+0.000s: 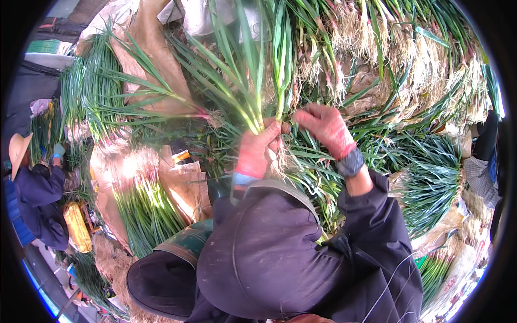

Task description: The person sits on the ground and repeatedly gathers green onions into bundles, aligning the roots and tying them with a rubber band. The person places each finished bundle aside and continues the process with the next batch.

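My left hand (258, 151), in a reddish glove, grips several green garlic plants (253, 117) near their lower stems. Their long leaves fan upward, and pale roots (280, 157) hang below the fingers. Just right of the stems is my right hand (325, 127), also gloved and blurred by motion. Its fingers curl towards the stems; whether they pinch anything is unclear. Left of my left hand, a separate garlic plant (202, 113) points its reddish base and roots towards the hand. Loose leaves (315, 173) lie beneath both hands.
Many garlic plants with long roots (404, 72) are heaped at the upper right. Sorted bundles lie at left (145, 194) and right (432, 185). Brown sacking (188, 185) is beside my knee. Another person (38, 198) in a straw hat works at far left.
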{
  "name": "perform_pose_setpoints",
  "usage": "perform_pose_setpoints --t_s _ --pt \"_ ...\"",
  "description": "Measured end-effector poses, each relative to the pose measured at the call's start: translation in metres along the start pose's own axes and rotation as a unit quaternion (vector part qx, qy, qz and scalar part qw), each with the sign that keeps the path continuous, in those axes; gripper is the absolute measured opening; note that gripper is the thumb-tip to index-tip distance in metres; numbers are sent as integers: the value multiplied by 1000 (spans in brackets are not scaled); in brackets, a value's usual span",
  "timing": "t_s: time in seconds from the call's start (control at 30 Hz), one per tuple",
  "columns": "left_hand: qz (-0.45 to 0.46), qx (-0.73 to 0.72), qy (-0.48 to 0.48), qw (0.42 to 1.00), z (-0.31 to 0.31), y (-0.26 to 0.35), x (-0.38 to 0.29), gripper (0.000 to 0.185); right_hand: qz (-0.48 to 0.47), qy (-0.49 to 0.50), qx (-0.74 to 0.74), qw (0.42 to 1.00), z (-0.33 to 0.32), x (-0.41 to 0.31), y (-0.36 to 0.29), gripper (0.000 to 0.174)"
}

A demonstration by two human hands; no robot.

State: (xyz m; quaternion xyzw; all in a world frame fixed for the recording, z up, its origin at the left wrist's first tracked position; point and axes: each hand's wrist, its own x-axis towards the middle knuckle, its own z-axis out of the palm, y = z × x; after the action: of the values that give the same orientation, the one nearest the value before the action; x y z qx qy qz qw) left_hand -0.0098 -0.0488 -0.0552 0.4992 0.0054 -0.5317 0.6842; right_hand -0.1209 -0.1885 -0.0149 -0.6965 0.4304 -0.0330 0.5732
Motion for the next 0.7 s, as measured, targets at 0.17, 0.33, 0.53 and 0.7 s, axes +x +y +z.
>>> perform_pose_setpoints --t_s 0.17,0.33,0.53,0.7 --pt "-42 -4 6 999 -7 -3 2 26 -44 -62 214 974 26 32 17 21" --pt "-33 -2 -63 997 -16 -4 8 23 27 -52 460 886 47 25 32 15" --pt "-33 -85 -88 992 -21 -14 8 22 109 -35 548 829 63 29 42 14" --pt "71 -311 -360 877 -15 -7 4 19 101 -4 752 651 28 18 50 7"
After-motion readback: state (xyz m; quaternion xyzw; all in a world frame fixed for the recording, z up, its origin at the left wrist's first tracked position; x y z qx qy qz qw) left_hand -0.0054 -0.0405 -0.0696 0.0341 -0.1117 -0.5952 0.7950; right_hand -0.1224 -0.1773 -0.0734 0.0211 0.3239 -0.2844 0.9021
